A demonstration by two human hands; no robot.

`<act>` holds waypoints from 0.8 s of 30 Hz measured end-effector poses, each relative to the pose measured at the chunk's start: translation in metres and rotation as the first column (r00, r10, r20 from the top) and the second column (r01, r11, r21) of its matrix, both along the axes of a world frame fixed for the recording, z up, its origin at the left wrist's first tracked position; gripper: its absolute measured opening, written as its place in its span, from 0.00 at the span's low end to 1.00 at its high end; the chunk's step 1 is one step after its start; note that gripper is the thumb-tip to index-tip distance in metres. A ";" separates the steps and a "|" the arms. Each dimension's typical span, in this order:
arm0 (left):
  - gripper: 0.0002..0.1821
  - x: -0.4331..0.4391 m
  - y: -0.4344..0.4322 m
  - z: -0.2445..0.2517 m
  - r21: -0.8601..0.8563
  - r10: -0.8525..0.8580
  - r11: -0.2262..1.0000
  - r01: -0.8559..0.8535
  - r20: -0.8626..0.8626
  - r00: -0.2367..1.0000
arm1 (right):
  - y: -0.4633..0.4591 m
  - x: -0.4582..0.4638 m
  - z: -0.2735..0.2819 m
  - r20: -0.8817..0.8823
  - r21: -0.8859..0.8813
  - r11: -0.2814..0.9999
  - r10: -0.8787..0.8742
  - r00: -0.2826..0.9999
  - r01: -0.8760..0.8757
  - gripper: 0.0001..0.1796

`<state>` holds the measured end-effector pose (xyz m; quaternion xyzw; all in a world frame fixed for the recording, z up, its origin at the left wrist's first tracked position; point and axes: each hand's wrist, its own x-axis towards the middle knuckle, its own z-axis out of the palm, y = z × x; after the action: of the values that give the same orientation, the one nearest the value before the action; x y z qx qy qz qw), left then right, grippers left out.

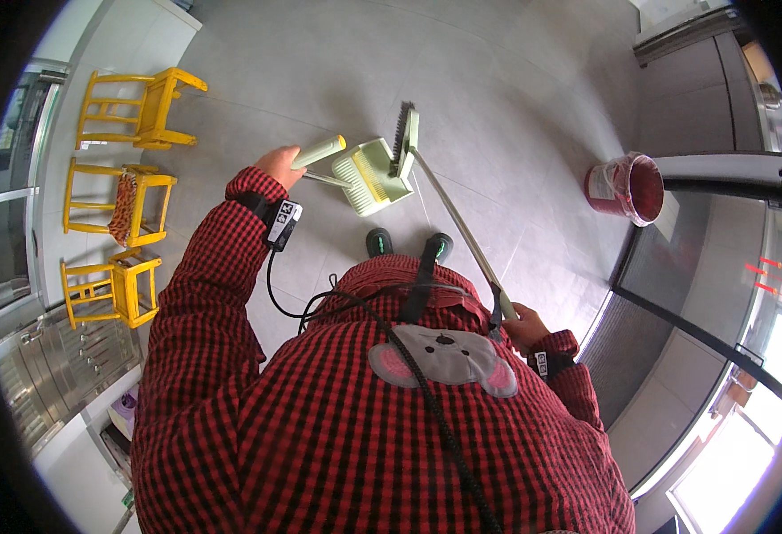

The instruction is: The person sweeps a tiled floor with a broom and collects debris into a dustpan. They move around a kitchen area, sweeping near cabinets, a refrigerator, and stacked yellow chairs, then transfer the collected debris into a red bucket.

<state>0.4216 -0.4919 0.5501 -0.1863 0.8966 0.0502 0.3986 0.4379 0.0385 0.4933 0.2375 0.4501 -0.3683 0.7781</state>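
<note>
My left hand (280, 167) grips the pale green handle (321, 152) of a long-handled dustpan. The dustpan's pan (369, 177), pale green with a yellow comb strip inside, is in front of my feet. In my right hand (526, 327), low at my right side, is the end of a broom's long handle (461, 222). The broom head (407, 142), pale green with dark bristles, stands at the right side of the pan opening, and its bristles overlap the pan's edge. Whether the bristles touch the pan, I cannot tell.
Several yellow wooden chairs (157, 110) line the left wall, one with a patterned cloth (124, 207). A red bucket (624, 189) with a plastic liner stands on the right by a dark-framed glass door (664, 240). Grey tiles cover the floor (497, 80). A black cable (424, 380) hangs across my front.
</note>
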 end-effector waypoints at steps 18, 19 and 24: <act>0.12 0.031 0.001 0.025 -0.047 0.127 0.991 -0.126 0.028 0.992 | -0.041 0.001 -0.084 -0.628 0.045 0.741 0.542 0.558 -0.670 0.15; 0.11 0.030 0.001 0.025 -0.053 0.116 0.992 -0.115 0.022 0.993 | -0.039 0.003 -0.077 -0.643 0.004 0.737 0.519 0.563 -0.676 0.16; 0.12 0.030 -0.003 0.026 -0.039 0.113 0.993 -0.113 -0.011 0.994 | -0.031 -0.018 -0.036 -0.310 -0.161 0.918 0.301 0.902 -0.362 0.24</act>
<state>0.4515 -0.4951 0.5763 -0.2443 0.8871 0.0557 0.3876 0.4203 0.0079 0.4568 0.0172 0.5466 -0.3061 0.7793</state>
